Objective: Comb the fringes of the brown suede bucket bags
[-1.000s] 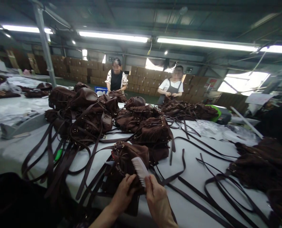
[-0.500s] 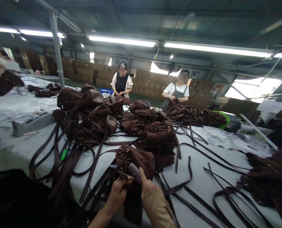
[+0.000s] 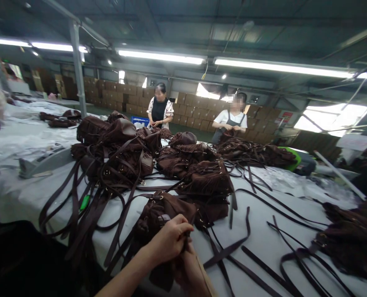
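Note:
A dark brown handbag (image 3: pixel 177 204) with gold-coloured rings lies on the table right in front of me. My left hand (image 3: pixel 172 237) reaches across its front, fingers closed in a pinch on a small dark brown piece at the bag's right side. Just below and against it, my right hand (image 3: pixel 189 266) is closed around the same dark piece, its fingers partly hidden by the left. Whether that piece is a strap end or a drawstring I cannot tell. A small pale patch (image 3: pixel 163 218) shows on the bag beside my left wrist.
Brown bags (image 3: pixel 115 156) are heaped behind, with long straps (image 3: pixel 264 268) trailing over the white table (image 3: pixel 242 225). More bags (image 3: pixel 350 239) lie at right. A green tag (image 3: pixel 84 202) hangs among straps at left. Two co-workers (image 3: pixel 160 109) stand across the table.
My left hand has moved right and up across the bag, meeting my right hand, which has dropped slightly. The grey ridged thing by my right fingers is out of sight.

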Motion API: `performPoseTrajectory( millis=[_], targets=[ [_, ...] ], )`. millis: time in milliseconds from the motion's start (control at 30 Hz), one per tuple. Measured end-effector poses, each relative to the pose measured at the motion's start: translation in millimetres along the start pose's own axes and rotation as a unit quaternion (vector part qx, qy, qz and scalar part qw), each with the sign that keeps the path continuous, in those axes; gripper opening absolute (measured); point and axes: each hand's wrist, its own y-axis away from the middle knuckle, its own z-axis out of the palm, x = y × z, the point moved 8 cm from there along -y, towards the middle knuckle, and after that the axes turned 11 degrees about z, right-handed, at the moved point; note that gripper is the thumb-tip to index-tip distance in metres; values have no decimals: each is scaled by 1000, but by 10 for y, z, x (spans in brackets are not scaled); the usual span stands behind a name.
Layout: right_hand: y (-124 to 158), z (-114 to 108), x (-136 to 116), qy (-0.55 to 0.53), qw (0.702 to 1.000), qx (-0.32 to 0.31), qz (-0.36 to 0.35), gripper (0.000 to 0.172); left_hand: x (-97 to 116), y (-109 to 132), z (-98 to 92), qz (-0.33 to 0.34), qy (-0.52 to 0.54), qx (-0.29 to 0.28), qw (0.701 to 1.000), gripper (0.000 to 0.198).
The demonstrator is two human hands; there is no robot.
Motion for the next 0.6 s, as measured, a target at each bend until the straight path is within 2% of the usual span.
performPoseTrajectory(
  millis=[67,133,200,233,267,333,400,433,500,600],
  targets=[
    [51,64,-59,-66,996,-51,32,54,206,-27,-170,33,22,19,999,47],
    [161,78,-210,-125,986,-102,51,51,332,10,-431,51,74,115,989,47],
    [294,45,-385,-170,975,-134,60,51,287,121,-629,28,150,230,961,44],
    [357,22,-465,-188,970,-143,57,51,222,178,-648,9,190,263,946,47],
    [414,-5,-537,-205,967,-147,46,50,151,219,-605,-12,225,268,937,54],
    [508,-35,-637,-232,960,-154,18,44,33,263,-409,-48,258,224,938,72],
    [579,-37,-674,-248,956,-157,-7,40,-52,298,-196,-68,207,157,963,79],
    [607,-33,-670,-253,955,-154,-12,43,-89,315,-106,-70,157,124,977,75],
    [664,-34,-647,-265,954,-142,-18,58,-181,347,24,-60,51,81,994,54],
    [765,-53,-626,-275,952,-133,-26,66,-427,399,101,-56,-37,74,995,34]
  ],
)
